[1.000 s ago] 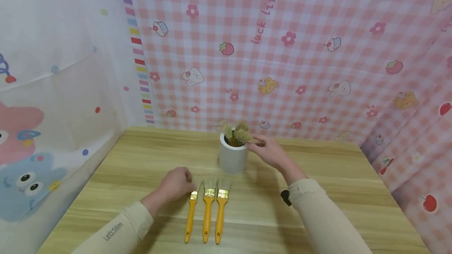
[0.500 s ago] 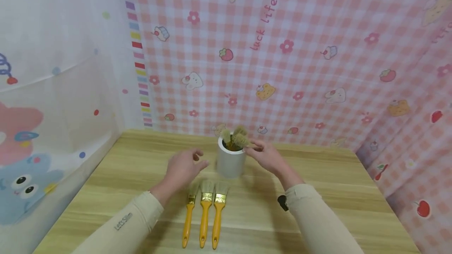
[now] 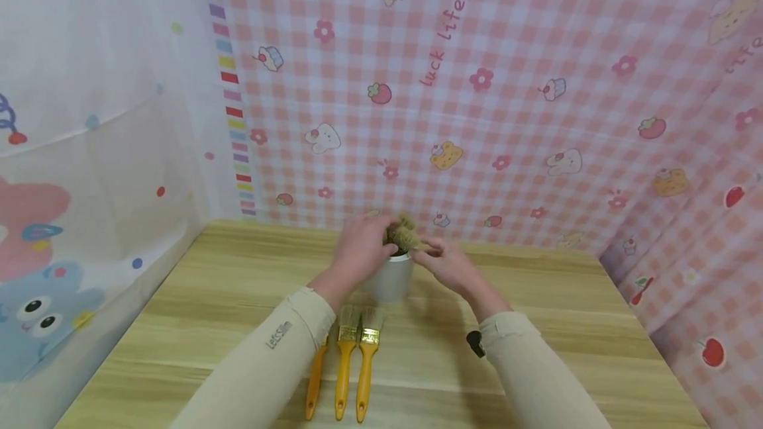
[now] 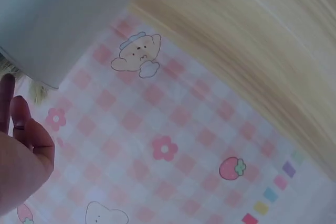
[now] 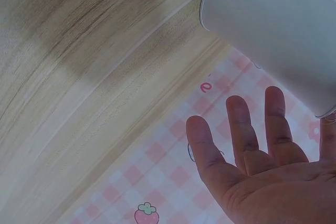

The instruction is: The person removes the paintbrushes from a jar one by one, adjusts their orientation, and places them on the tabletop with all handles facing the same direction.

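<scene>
The wooden table [image 3: 536, 323] stretches from the right hand [image 3: 447, 260] out to a right edge well apart, its back edge and the checked cloth [image 3: 352, 85] just beyond both hands. Between the right hand and left hand [image 3: 360, 240] stands an upright pale-grey pot [image 3: 390, 280] with tan, bristly tufts [image 3: 404, 237] above its rim; both hands are at them, whether pinching I cannot tell, the right's outer fingers [image 5: 241, 124] apart. Nearer the person than the left hand lie three yellow-handled brushes [image 3: 344, 369], the leftmost partly hidden by a sleeve [image 3: 256, 363].
</scene>
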`<state>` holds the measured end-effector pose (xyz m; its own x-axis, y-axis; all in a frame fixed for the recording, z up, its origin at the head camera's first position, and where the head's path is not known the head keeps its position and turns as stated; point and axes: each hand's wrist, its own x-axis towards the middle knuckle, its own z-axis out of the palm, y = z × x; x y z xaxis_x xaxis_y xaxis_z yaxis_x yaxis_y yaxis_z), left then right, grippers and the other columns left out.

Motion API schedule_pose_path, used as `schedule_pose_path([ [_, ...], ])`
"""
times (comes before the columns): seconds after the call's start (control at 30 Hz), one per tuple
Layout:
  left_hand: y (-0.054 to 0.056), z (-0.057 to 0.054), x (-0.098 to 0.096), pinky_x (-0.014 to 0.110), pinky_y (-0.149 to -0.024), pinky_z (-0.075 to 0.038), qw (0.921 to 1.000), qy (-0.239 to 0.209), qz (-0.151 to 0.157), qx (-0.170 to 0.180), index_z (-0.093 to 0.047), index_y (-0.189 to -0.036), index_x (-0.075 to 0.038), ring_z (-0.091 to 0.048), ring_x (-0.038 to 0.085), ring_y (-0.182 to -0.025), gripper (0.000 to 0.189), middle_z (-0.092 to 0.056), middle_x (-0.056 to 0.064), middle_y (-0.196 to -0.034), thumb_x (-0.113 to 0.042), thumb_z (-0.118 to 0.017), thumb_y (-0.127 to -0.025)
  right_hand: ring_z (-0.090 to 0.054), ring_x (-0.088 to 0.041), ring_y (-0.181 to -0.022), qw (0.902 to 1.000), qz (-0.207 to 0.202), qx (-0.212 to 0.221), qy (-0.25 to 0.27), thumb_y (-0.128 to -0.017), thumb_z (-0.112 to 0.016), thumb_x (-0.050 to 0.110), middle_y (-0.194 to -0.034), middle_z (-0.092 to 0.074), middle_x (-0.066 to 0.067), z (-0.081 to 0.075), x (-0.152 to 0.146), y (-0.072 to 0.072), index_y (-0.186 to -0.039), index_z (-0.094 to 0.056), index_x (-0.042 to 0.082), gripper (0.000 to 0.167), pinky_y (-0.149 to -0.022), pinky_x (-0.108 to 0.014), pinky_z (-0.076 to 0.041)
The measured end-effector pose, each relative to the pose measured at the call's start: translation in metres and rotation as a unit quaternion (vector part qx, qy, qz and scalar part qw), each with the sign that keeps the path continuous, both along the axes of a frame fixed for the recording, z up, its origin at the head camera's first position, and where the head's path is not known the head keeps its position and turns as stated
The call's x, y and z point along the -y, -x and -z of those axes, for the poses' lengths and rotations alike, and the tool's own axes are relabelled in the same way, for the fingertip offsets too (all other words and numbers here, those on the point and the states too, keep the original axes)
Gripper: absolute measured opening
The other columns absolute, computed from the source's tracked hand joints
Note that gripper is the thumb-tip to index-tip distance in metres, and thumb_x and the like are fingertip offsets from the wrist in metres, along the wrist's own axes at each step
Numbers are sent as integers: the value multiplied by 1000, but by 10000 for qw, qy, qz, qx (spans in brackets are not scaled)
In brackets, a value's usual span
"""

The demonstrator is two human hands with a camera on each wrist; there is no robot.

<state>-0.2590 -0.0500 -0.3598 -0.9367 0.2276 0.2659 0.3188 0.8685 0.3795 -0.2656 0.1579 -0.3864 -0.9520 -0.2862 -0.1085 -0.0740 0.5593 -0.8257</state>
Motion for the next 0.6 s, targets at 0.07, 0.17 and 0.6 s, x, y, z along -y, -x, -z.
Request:
schedule_pose_path([
  [0.07,2,1,-4,53,-121,-44,9999,-114,-18,80,-68,-140,-22,-60,31,-138,46,-71,1,-142,-29,-81,-97,-53,-43,-147,10000,3,8,-15,-108,-62,44,-157,-57,-22,1,-1,0,-165,-43,16,66,-118,-62,-46],
  [0.17,4,1,-7,51,-116,-47,9996,-247,-35,107,-68,-139,-22,-62,31,-131,45,-74,1,-136,-29,-82,-96,-54,-44,-146,10000,-1,10,-17,-108,-61,45,-158,-56,-23,0,0,1,-165,-43,17,66,-117,-63,-46],
  [0.6,7,5,-7,49,-108,-48,9996,-242,102,89,-70,-131,-22,-62,29,-119,36,-75,4,-123,-29,-81,-97,-53,-44,-147,10000,4,-30,-41,-108,-61,43,-159,-55,-22,2,-1,2,-163,-47,20,61,-118,-63,-46],
])
